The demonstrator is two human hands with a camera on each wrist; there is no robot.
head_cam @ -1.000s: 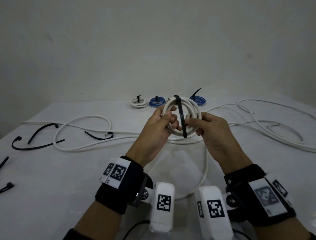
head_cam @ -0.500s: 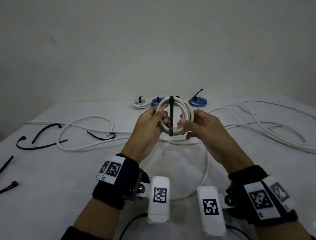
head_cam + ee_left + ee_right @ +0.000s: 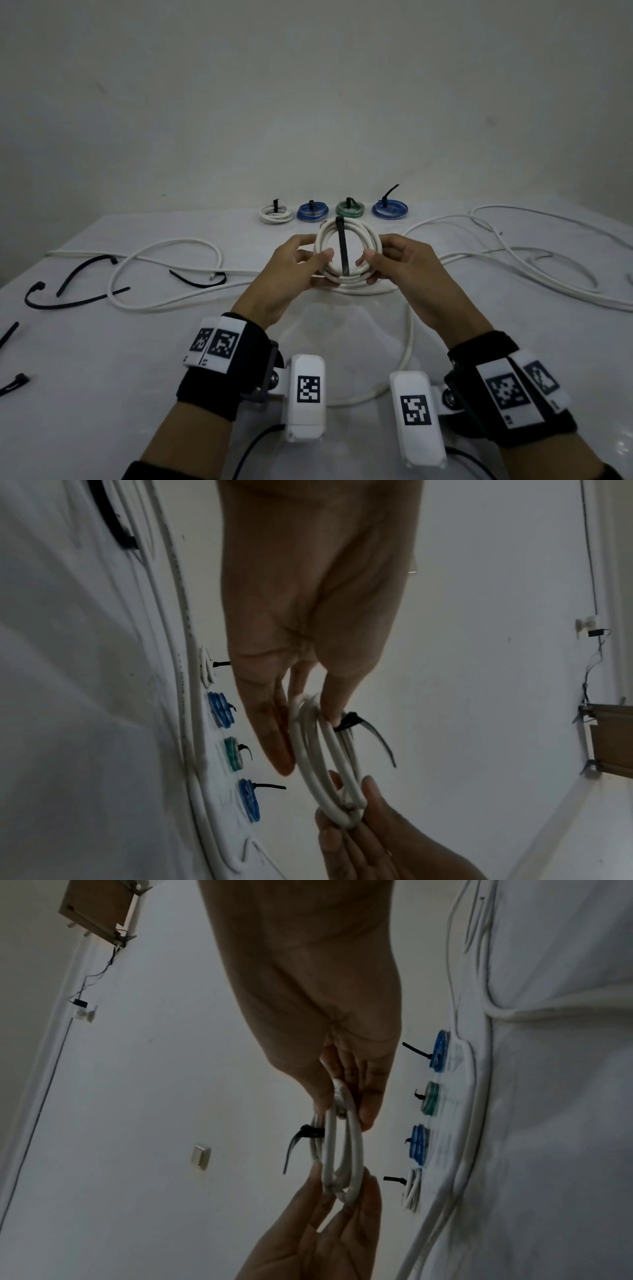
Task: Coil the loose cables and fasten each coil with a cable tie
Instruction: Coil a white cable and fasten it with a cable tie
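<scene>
A white cable coil (image 3: pixel 363 236) is held upright above the table between both hands. My left hand (image 3: pixel 317 260) pinches its left side with thumb in front and fingers behind. My right hand (image 3: pixel 373 263) pinches the right side the same way. A black cable tie (image 3: pixel 343 250) wraps the top of the coil, and its tail hangs straight down across the ring. The left wrist view shows my left hand (image 3: pixel 308 712) on the coil (image 3: pixel 322 764) beside the tie's head (image 3: pixel 349 721). In the right wrist view my right hand (image 3: pixel 342 1107) grips the coil (image 3: pixel 342 1150) above the tie (image 3: pixel 304 1134).
Several tied coils lie in a row at the table's back: white (image 3: pixel 276 214), blue (image 3: pixel 312 211), green (image 3: pixel 350 209), blue (image 3: pixel 389 208). Loose white cable (image 3: pixel 164 246) loops on the left, more cable (image 3: pixel 513 253) on the right. Spare black ties (image 3: pixel 75 291) lie at the left.
My right hand has let go of the tie's tail and moved to the coil's right side. The coil has moved away from me, and the tail now hangs straight.
</scene>
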